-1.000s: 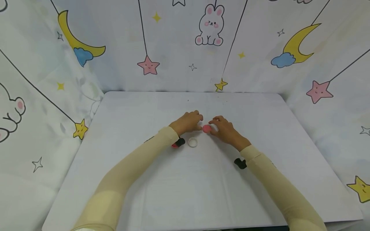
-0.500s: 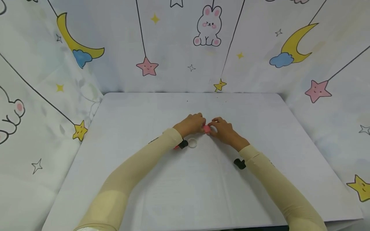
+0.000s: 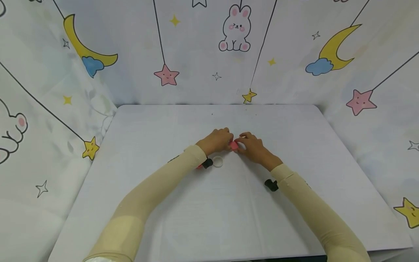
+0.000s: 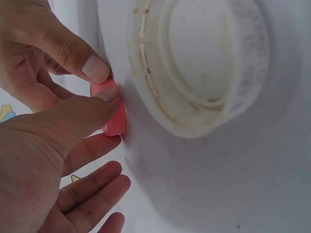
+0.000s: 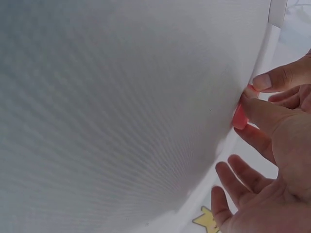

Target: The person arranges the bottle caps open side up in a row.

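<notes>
A red bottle cap (image 3: 234, 146) with a ridged side stands on its edge on the white table. My left hand (image 3: 216, 140) pinches it from the left, and in the left wrist view its thumb (image 4: 104, 104) lies across the cap. From the right, my right hand (image 3: 254, 146) pinches the same cap between thumb and index finger. The other fingers (image 5: 233, 182) of the right hand are spread loosely. Nearer to me a white round lid (image 3: 217, 162) lies hollow side up, brown marks inside its rim (image 4: 194, 124). A second red item (image 3: 199, 166) is mostly hidden behind the left wrist.
The white tabletop (image 3: 209, 218) reaches back to a cloth backdrop (image 3: 199, 43) printed with moons, stars and a rabbit. A black piece (image 3: 207, 163) shows below the left wrist, and another black piece (image 3: 271, 185) below the right.
Over the last second my left hand has moved slightly right and closed in on the red cap, which has come up onto its edge. The right hand has hardly moved. The lid stays put.
</notes>
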A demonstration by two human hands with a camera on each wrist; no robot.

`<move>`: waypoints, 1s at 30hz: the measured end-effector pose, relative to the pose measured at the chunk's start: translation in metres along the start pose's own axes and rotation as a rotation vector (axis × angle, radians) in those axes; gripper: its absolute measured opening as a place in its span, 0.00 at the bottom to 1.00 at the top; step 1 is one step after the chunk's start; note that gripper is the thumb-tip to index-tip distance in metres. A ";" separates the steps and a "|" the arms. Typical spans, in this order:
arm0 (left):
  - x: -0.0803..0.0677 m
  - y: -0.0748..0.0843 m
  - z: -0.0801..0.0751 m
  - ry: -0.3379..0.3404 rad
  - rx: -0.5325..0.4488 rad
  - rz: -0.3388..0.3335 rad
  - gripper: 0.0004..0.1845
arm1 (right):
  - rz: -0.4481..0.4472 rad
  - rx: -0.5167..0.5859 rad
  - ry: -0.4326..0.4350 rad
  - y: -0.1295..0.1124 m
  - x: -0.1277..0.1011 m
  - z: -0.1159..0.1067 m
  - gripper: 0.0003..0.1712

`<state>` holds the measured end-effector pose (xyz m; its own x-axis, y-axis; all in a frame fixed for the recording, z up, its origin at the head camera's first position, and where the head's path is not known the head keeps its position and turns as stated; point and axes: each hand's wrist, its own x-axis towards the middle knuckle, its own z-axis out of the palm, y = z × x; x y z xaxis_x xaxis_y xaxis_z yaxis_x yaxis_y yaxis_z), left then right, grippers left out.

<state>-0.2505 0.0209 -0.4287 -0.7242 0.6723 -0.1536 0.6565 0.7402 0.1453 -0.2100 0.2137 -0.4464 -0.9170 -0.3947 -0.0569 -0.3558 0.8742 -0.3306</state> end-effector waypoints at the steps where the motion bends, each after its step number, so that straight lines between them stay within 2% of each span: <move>1: -0.001 0.000 0.000 0.001 -0.007 -0.001 0.19 | -0.001 0.002 0.001 0.000 0.000 0.000 0.24; 12: -0.006 -0.007 0.005 0.014 -0.079 -0.015 0.18 | -0.018 0.023 0.027 0.001 -0.001 0.001 0.21; 22: -0.009 -0.013 0.003 0.006 -0.219 -0.047 0.21 | -0.031 0.116 0.080 0.004 -0.001 0.000 0.20; 30: -0.007 -0.011 0.001 0.045 -0.233 -0.023 0.25 | -0.019 0.211 0.104 0.002 -0.002 0.000 0.21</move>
<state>-0.2525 0.0081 -0.4304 -0.7501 0.6509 -0.1168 0.5774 0.7307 0.3643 -0.2087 0.2161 -0.4465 -0.9280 -0.3697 0.0455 -0.3379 0.7841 -0.5205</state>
